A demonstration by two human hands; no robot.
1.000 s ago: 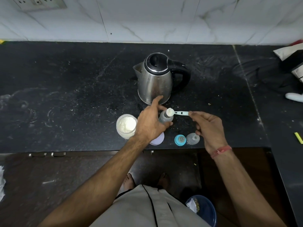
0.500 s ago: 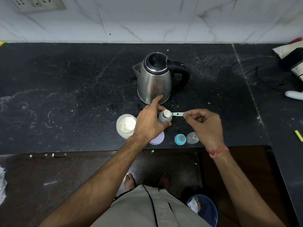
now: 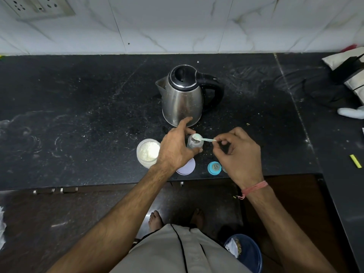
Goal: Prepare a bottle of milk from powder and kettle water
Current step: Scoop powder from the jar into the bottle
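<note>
Powder dosing underway: left hand (image 3: pixel 178 148) grips bottle (image 3: pixel 194 143), right hand (image 3: pixel 239 152) pinches scoop (image 3: pixel 198 137) over its mouth; kettle (image 3: pixel 183 97) water, capping remain.

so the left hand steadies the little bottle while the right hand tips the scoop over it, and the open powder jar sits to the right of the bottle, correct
Not quite: the head view shows the powder jar to the left of the bottle, beside the left hand. The rest holds: the right hand pinches the scoop over the bottle's mouth.

Kettle (image 3: pixel 182 99): brushed steel, glossy blk plastic handle. Counter (image 3: pixel 78 115): blk stone, speckled. Bottle (image 3: pixel 194 143): clear plastic. Wall (image 3: pixel 177 22): glossy marble-look tile.
</note>
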